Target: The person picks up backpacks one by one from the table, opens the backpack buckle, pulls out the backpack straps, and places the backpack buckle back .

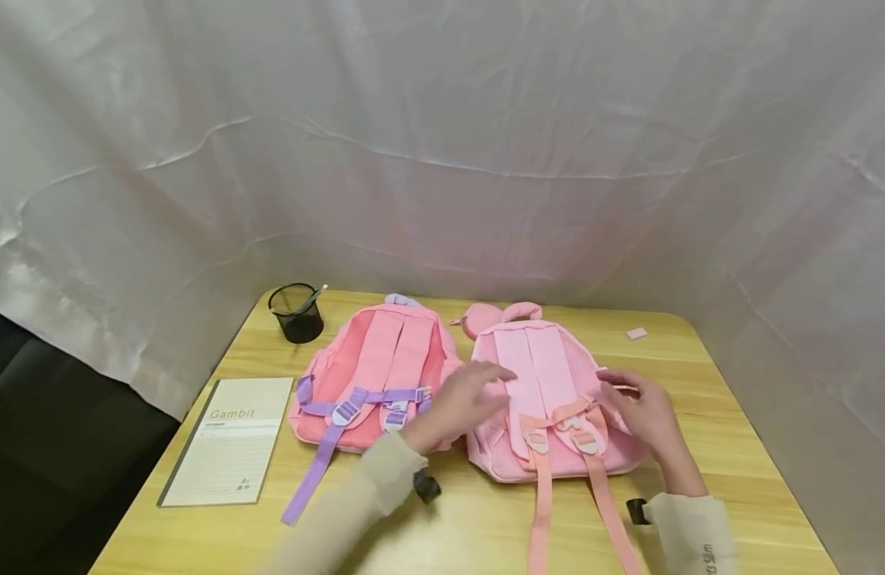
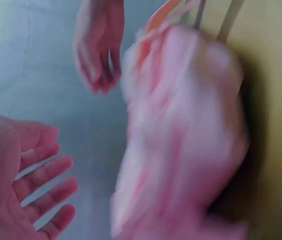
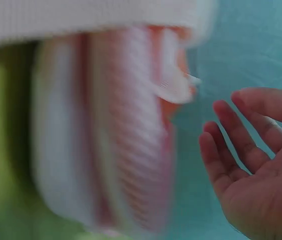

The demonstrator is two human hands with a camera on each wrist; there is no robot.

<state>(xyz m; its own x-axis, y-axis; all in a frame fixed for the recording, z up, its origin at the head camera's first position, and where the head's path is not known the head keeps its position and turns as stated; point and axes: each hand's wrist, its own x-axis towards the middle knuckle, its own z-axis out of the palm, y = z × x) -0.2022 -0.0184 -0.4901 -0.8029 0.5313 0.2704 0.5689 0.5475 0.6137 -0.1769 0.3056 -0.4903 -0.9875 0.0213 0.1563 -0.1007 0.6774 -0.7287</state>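
Note:
A light pink backpack (image 1: pixel 532 375) lies strap side up on the table, its orange webbing straps hanging toward the near edge. My left hand (image 1: pixel 467 403) hovers at its left side with fingers spread, holding nothing. On the opposite side, my right hand (image 1: pixel 644 407) is held beside the bag, fingers loosely bent. Both wrist views show relaxed fingers apart from the bag, with the left hand (image 2: pixel 28 175) and right hand (image 3: pixel 256 150) bare of any object. To the left lies a coral pink backpack (image 1: pixel 385 343) with purple straps, partly covered by my left hand.
A notebook (image 1: pixel 227 443) marked Gambit lies at the table's left. Behind it stands a black mesh pen cup (image 1: pixel 301 326) holding a pen. A small pink block (image 1: pixel 636 334) sits at the back right. Pale curtains (image 1: pixel 442 160) hang around the table (image 1: pixel 730 447).

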